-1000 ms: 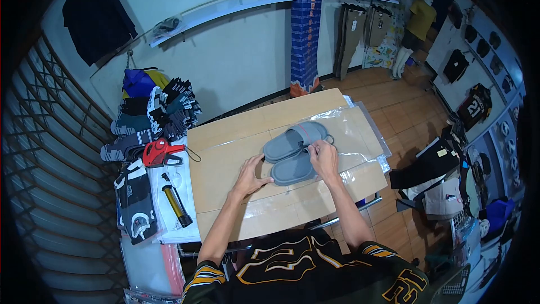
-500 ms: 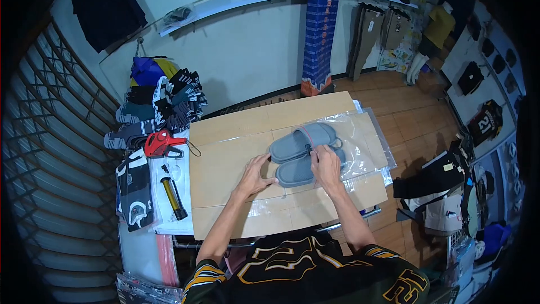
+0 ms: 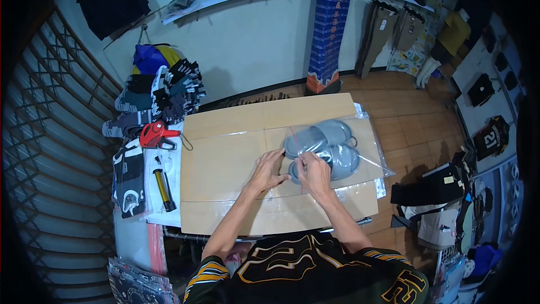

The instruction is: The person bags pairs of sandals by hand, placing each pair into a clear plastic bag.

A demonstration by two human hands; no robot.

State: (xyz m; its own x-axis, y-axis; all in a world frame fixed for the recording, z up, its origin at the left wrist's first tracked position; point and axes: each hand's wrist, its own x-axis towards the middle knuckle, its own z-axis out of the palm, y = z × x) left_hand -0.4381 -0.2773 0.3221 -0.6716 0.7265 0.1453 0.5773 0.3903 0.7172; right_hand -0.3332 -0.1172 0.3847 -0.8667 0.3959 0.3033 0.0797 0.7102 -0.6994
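A pair of grey slide sandals [image 3: 344, 162] lies side by side on a sheet of cardboard [image 3: 225, 191], toes toward the left. A clear plastic bag [image 3: 371, 160] covers most of the pair, and its reddish edge line runs across them near the left ends. My right hand [image 3: 314, 172] is closed in a pinch on the bag's edge, over the nearer sandal. My left hand [image 3: 269, 172] rests at the left ends of the sandals, thumb and fingers apart, one on each side. The tips of the right fingers are partly hidden.
Left of the cardboard are a red tool [image 3: 157, 135], a yellow-and-black hand pump [image 3: 162, 187], a folded dark garment [image 3: 129, 180] and piled socks [image 3: 160, 93]. A blue brick-patterned pillar [image 3: 331, 28] stands behind. Clothes [image 3: 430, 186] hang at the right.
The sandals have moved right, deeper into the plastic bag. The bag's edge has come left over them, with my right hand moving left. My left hand has followed the sandals rightward.
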